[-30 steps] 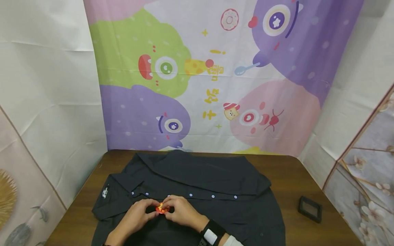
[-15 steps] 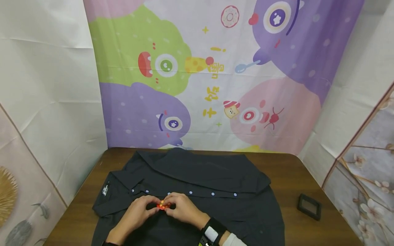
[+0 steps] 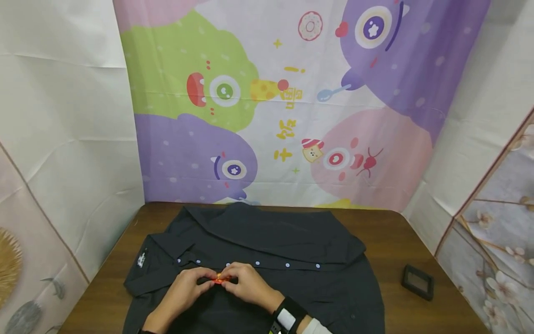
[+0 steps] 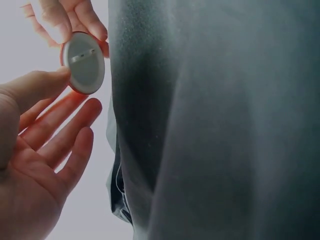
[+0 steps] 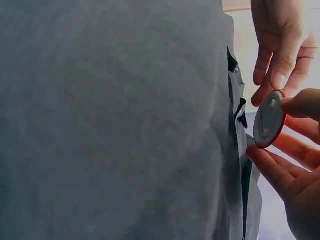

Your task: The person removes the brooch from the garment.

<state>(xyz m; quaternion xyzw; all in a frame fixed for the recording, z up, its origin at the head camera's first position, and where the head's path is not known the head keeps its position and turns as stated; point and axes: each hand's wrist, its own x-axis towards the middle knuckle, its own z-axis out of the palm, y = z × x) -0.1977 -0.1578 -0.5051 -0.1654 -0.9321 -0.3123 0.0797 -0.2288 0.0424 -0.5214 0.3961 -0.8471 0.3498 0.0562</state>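
Note:
A round pin-back button badge (image 3: 219, 280), red and yellow on its front, is held over the dark shirt (image 3: 325, 292). Thumb and finger of my left hand (image 3: 185, 288) pinch its left edge; my right hand (image 3: 249, 285) pinches the right edge. In the left wrist view the pale back of the badge (image 4: 86, 67) shows, with a metal pin fitting across it. From the right wrist, a thin needle stands away from the back of the badge (image 5: 269, 120). The badge is apart from the cloth in both wrist views.
The shirt lies spread over the brown table (image 3: 396, 306), its row of small pale buttons (image 3: 287, 265) running crosswise beyond my hands. A small black frame (image 3: 418, 282) lies to the right. A cartoon-print curtain (image 3: 267, 139) hangs behind the table.
The badge has tilted, so less of its coloured front shows in the head view. Both hands keep their pinch and have shifted only slightly.

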